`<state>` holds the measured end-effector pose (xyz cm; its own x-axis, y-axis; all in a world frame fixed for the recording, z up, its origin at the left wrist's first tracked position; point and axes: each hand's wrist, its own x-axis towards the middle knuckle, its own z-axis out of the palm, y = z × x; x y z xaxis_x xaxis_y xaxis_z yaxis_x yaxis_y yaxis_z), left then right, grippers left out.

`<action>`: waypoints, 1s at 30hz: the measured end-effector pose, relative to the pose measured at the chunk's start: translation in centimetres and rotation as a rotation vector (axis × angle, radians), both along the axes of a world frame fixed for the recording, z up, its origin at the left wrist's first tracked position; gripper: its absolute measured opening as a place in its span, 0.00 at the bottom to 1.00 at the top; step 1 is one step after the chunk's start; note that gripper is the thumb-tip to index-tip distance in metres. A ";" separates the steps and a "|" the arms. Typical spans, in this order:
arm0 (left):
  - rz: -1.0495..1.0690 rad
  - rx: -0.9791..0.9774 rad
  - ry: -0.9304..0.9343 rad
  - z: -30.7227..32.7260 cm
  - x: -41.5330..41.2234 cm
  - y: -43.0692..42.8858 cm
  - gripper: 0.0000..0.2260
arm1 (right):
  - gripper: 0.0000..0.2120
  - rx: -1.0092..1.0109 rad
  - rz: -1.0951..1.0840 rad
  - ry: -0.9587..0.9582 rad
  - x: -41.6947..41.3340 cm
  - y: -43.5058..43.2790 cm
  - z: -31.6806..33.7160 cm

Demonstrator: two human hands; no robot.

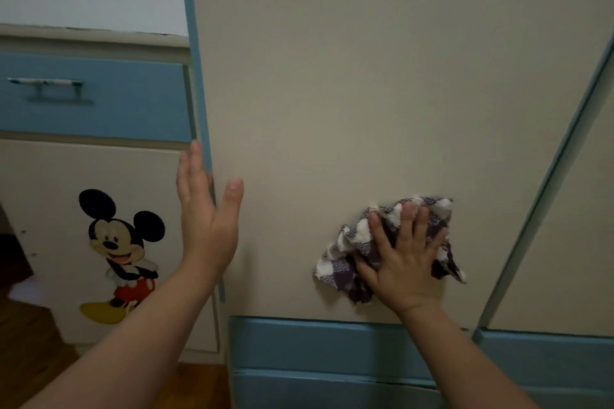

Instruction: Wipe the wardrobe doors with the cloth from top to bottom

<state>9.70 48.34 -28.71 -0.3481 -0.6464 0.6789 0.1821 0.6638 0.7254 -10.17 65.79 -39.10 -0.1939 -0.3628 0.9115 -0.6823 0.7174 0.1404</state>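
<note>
The fingers [419,226] of my right hand [402,259] lie spread and flat, pressing the crumpled purple-and-white checked cloth [339,256] onto the beige wardrobe door [332,76], low down, just above its blue bottom band [315,339]. My left hand [206,222] is straight-fingered and straddles the door's blue side edge [196,60], thumb on the front. I judge this steadies the door against my wiping.

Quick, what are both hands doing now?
Left hand: open, fingers straight, at the edge of the wardrobe door.
Right hand: open, flat, pressing the cloth against the wardrobe door.
</note>
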 end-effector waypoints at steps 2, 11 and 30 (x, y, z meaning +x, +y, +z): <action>-0.022 0.037 0.009 0.3 0.4 0.1 0.31 | 0.36 0.015 0.025 0.033 1.3 -2.1 0.4; -0.011 -0.023 -0.156 -2.1 1.9 -1.3 0.34 | 0.37 0.162 0.124 0.180 6.9 -10.6 2.7; -0.074 0.057 -0.613 -8.3 3.3 -0.8 0.27 | 0.30 0.545 0.258 0.165 10.2 -14.9 -6.2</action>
